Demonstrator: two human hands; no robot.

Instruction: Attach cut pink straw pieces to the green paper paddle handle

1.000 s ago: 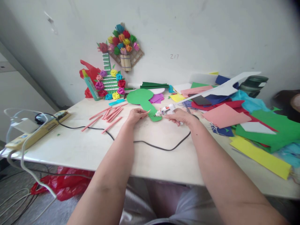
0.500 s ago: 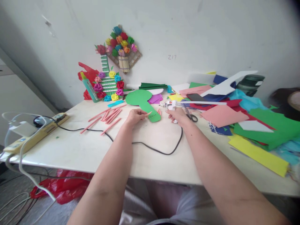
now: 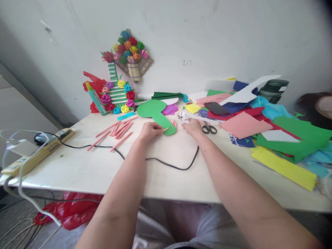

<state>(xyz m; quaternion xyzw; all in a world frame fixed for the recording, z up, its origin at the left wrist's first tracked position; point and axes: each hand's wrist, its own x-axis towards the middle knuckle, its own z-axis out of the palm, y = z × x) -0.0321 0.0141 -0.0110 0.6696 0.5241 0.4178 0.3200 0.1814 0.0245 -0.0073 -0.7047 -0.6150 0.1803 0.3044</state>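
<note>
My left hand (image 3: 151,131) pinches a thin pink paper stick (image 3: 165,130), whose end reaches over the lower end of a green cutout (image 3: 161,121). This cutout has a round head (image 3: 151,108) and a long strip like a handle. To its right, my right hand (image 3: 192,126) is closed round a white glue gun (image 3: 184,117) low over the table, partly hidden by the fingers. Short pink pieces (image 3: 174,123) lie beside the strip's edge. Several rolled pink paper sticks (image 3: 121,130) lie left of my left hand.
Black-handled scissors (image 3: 209,129) and a phone (image 3: 216,108) lie at right, near piled coloured sheets (image 3: 246,126). A black cord (image 3: 178,168) loops across the front. At left stand a power strip (image 3: 38,152), a glue bottle (image 3: 95,98) and a flower-decorated guitar shape (image 3: 118,93).
My right hand has lowered the glue gun toward the table, its glue stick now lying flatter and the scissors more exposed. My left hand keeps the pink stick at the green strip.
</note>
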